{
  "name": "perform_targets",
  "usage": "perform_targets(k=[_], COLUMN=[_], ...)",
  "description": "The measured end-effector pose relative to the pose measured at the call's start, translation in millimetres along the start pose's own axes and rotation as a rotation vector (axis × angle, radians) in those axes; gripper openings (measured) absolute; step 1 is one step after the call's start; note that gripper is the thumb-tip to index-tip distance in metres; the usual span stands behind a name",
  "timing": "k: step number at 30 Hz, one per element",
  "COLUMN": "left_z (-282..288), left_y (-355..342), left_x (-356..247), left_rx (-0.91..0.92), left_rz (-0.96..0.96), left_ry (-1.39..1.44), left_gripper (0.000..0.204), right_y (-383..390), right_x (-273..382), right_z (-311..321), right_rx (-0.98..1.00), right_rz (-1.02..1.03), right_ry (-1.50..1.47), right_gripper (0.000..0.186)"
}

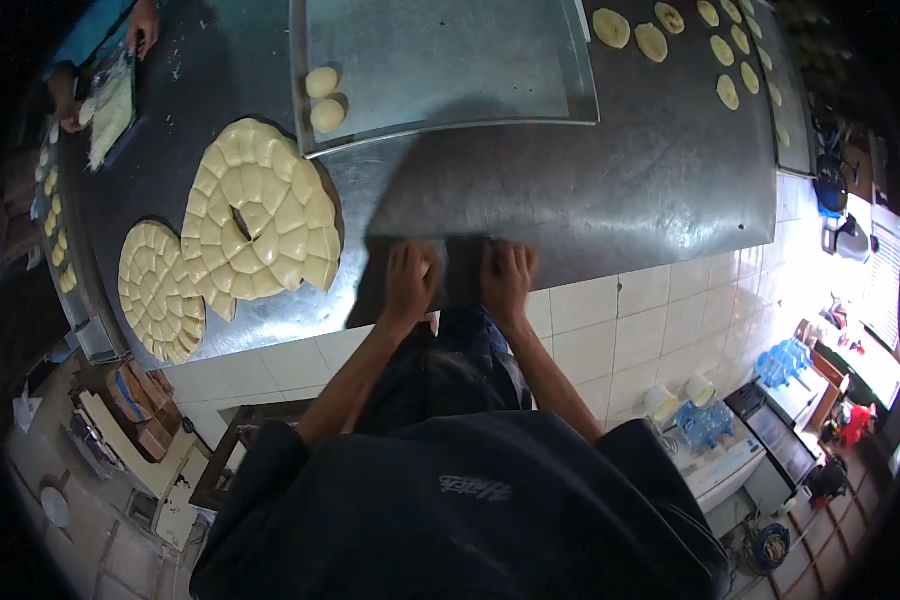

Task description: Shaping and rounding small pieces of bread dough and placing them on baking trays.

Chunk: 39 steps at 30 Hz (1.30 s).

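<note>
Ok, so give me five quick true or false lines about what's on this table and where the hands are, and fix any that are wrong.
1. Two round dough balls sit in the metal tray. True.
2. The wearer's left hand is inside the tray. False: it is at the near edge of the table, as is the right hand.
3. Flat oval dough pieces lie to the right of the tray. True.
4. The bigger dough cluster lies in the tray. False: it lies on the table, beside a smaller cluster.
5. Another person's hand shows at the upper left. True.
</note>
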<state>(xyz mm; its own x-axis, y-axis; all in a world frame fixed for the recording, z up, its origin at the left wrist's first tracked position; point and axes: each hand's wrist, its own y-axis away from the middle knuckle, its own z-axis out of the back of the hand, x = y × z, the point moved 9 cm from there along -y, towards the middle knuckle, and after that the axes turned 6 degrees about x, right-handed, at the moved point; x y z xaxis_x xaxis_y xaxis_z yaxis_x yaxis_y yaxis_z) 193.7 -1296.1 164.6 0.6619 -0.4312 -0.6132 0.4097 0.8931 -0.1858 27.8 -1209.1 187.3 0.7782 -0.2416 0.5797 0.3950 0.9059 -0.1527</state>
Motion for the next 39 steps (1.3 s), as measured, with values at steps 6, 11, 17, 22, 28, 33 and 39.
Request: perform_targets(k=[6, 11, 17, 22, 28, 33, 39], left_z=[38, 38, 26, 48, 42, 65, 115], left_y=[-51, 21, 0, 93, 24, 23, 92], left_x=[25, 30, -1, 13, 1, 14, 74], left_rx=[-0.217, -0.041, -0.193, 0.008, 0.157, 0.054, -0.451], left_rz=[0.201, -0.055, 0.012, 0.285, 0.055, 0.218, 0.587], left_ry=[0.118, 0.116, 0.131, 0.593, 0.507, 0.659, 0.474], left_gripper=[0.018, 0.019, 0.024, 0.044, 0.048, 0.043, 0.017], right_y=[-51, 38, -7, 60, 16, -13, -128], right_x=[-58, -29, 10, 11, 53, 83, 115], right_z=[31, 10, 0, 19, 2, -25, -45], right_rx=[-0.298, -0.115, -0.245, -0.107, 0.107, 0.230, 0.213], right_rz=[-0.289, 0.024, -0.116, -0.268, -0.033, 0.167, 0.021], right_ry=[-0.128, -0.005, -0.141, -0.479, -0.422, -0.138, -0.414], right_gripper=[0.021, 0.020, 0.026, 0.047, 0.056, 0.052, 0.041])
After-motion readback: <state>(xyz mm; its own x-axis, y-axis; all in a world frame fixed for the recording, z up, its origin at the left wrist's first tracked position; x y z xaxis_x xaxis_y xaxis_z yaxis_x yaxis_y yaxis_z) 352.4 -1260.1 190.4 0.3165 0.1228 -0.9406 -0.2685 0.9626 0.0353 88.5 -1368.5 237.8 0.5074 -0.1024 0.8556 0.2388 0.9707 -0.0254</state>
